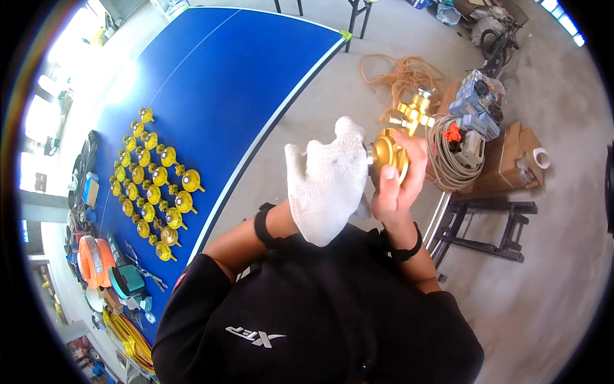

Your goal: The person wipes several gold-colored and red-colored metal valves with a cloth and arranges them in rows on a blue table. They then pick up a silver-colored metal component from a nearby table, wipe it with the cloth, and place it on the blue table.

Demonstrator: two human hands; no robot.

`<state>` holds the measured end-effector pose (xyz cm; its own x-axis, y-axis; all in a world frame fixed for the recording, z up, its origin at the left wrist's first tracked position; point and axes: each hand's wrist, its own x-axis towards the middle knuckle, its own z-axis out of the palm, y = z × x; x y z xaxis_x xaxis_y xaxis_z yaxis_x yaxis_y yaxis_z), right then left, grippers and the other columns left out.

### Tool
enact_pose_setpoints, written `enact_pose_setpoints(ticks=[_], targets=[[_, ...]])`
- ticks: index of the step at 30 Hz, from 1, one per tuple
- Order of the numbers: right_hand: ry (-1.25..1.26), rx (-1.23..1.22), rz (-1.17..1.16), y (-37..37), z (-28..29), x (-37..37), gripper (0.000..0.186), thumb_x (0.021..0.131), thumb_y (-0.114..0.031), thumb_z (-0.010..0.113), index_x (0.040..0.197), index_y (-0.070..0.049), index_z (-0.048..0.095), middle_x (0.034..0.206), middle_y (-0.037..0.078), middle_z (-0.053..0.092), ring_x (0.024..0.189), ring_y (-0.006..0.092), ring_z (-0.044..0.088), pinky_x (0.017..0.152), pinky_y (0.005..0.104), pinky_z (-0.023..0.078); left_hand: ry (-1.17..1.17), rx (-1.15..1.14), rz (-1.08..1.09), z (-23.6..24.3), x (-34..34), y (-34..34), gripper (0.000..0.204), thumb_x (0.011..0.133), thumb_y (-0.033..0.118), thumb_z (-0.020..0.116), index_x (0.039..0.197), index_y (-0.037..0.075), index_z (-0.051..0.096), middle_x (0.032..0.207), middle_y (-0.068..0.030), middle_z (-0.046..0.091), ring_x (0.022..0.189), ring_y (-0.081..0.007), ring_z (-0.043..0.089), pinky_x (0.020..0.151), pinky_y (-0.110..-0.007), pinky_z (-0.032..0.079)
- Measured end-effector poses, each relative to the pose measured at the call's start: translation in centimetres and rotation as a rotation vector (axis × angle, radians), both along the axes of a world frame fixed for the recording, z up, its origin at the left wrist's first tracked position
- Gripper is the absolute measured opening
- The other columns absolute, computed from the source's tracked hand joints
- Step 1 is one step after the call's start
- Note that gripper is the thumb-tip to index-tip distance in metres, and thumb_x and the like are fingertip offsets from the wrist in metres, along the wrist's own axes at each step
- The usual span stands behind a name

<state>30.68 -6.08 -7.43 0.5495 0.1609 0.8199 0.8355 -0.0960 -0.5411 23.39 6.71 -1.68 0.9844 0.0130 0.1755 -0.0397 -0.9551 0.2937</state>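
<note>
My left hand (326,179), in a white glove, is closed at the silver stem on the left side of a brass regulator (387,152), largely covering what it grips. My bare right hand (403,185) holds the regulator's round body with thumb and fingers, its brass valve fitting (416,114) pointing up. Both hands are raised in front of my black shirt, to the right of the blue table's (249,64) edge. On that table lie several similar yellow regulators (153,192) in rows.
Orange strap rolls (96,262), tools (147,275) and yellow hose (128,336) crowd the near left. Right of me are coiled hoses (448,160), a cardboard box (505,166), stacked blue packs (473,102) and a dark metal stand (486,227). Orange cord (390,70) lies on the floor.
</note>
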Motion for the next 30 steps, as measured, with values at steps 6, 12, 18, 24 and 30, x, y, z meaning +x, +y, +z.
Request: enact_pose_setpoints(ticks=[6,12,18,24,30], targets=[[-0.35,-0.237,-0.15,0.5,2.0,-1.1,0.041,0.092,-0.028,0.058,0.12,0.002,0.058,0.106,0.018,0.052,0.095,0.0279,0.05,0.084,0.0389,0.042,-0.346,-0.425,-0.239,-5.5,0.1,2.0,0.048,0.076,0.027,0.066,0.119,0.004,0.062,0.119,-0.0151,0.059,0.1,-0.0325,0.058,0.076,-0.047,0.042],[0.437,0.142,0.21,1.1,2.7,-1.1,0.03,0.097,-0.019,0.054,0.118,0.001,0.058,0.095,0.014,0.055,0.084,0.023,0.055,0.078,0.033,0.044,-0.255,0.026,0.113,-2.8,1.0,1.8,0.043,0.085,0.012,0.06,0.126,0.001,0.056,0.127,-0.016,0.055,0.107,-0.0298,0.056,0.08,-0.046,0.043],[0.065,-0.099,-0.083,2.4,1.9,-2.4,0.038,0.085,-0.021,0.065,0.118,-0.002,0.064,0.09,0.014,0.054,0.074,0.0267,0.052,0.066,0.0372,0.046,-0.333,-0.581,-0.264,-7.1,0.7,4.7,0.048,0.088,0.016,0.066,0.131,0.002,0.052,0.124,-0.0137,0.056,0.11,-0.0298,0.055,0.1,-0.047,0.042],[-0.482,-0.21,-0.219,2.8,0.9,-1.7,0.042,0.078,-0.033,0.069,0.112,-0.008,0.071,0.09,0.013,0.054,0.073,0.0292,0.05,0.063,0.039,0.045,-0.345,-0.39,-0.359,-4.4,-1.1,5.6,0.056,0.079,0.029,0.069,0.126,0.0,0.057,0.109,-0.014,0.063,0.098,-0.033,0.061,0.086,-0.043,0.047],[0.015,-0.09,-0.009,5.4,1.8,-3.3,0.041,0.079,-0.026,0.065,0.114,-0.004,0.069,0.094,0.016,0.056,0.071,0.0269,0.053,0.063,0.0342,0.046,-0.411,-0.255,-0.265,-8.5,-0.9,8.7,0.054,0.08,0.017,0.068,0.129,0.0,0.052,0.111,-0.0178,0.059,0.092,-0.029,0.06,0.075,-0.043,0.048]])
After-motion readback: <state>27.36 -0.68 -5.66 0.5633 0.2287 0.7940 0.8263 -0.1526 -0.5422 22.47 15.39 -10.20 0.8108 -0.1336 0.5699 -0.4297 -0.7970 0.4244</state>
